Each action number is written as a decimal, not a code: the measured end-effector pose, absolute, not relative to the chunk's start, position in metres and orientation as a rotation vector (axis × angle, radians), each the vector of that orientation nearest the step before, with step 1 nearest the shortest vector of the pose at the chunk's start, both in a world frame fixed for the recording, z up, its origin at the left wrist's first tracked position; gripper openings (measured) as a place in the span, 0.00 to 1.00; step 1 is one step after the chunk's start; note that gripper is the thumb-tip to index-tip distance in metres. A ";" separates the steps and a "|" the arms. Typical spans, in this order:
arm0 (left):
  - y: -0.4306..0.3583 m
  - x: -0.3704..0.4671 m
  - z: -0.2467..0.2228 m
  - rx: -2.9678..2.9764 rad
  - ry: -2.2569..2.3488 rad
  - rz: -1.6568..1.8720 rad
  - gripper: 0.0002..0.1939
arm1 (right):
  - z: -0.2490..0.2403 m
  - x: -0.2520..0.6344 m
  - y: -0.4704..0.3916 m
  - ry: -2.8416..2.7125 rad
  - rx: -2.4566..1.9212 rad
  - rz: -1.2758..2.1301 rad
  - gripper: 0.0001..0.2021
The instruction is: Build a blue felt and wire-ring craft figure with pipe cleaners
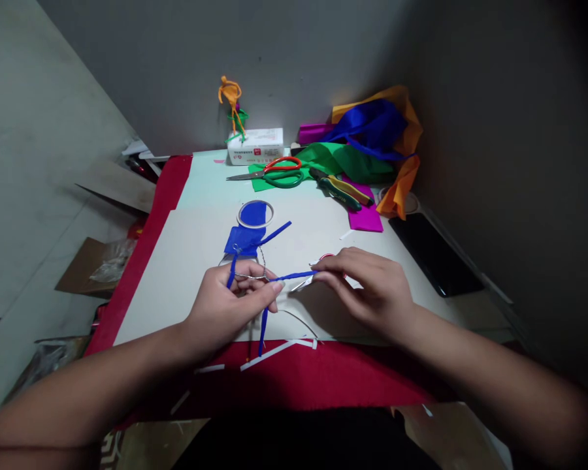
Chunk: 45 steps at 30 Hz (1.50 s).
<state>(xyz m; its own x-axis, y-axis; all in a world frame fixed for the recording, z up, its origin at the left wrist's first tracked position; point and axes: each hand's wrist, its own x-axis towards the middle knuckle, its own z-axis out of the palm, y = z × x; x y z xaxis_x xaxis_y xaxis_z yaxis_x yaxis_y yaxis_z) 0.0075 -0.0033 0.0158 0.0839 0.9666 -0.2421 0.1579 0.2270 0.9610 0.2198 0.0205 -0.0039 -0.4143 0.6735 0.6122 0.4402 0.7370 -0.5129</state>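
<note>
My left hand [225, 297] holds a small twisted-wire figure [277, 233], its fingers closed around the middle. The limbs are wrapped in blue paper, while bare silvery wire [264, 258] shows in the body. One blue-wrapped limb [296, 275] stretches toward my right hand [372, 284], whose thumb and fingers pinch its far end. Beneath the right hand lie small scissors [301, 284], partly hidden. Just beyond my left hand are folded blue paper [238, 239] and a ring-shaped tape roll [273, 214].
Red-and-green-handled scissors [281, 173] and pliers [340, 189] lie farther back. Behind them is a heap of blue [372, 124], green and orange paper. An orange figure [231, 91] stands on a white box [257, 153]. A black phone [436, 254] rests at right; paper strips [269, 358] lie in front.
</note>
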 end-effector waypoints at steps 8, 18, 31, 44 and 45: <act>0.000 0.004 0.010 1.209 1.238 0.931 0.07 | 0.007 0.218 0.024 -1.968 -1.185 1.033 0.11; -0.002 0.002 0.009 1.268 1.326 0.964 0.07 | 0.006 0.218 0.026 -1.995 -1.001 1.571 0.17; 0.000 0.008 0.010 1.721 1.359 0.997 0.09 | -0.003 0.209 0.012 -2.168 -0.780 1.001 0.13; -0.005 0.015 0.015 1.660 1.322 0.964 0.10 | -0.010 0.189 0.001 -0.890 -0.445 2.428 0.16; -0.005 0.015 0.016 1.684 1.305 0.944 0.11 | -0.010 0.189 0.002 -0.876 -0.440 2.448 0.16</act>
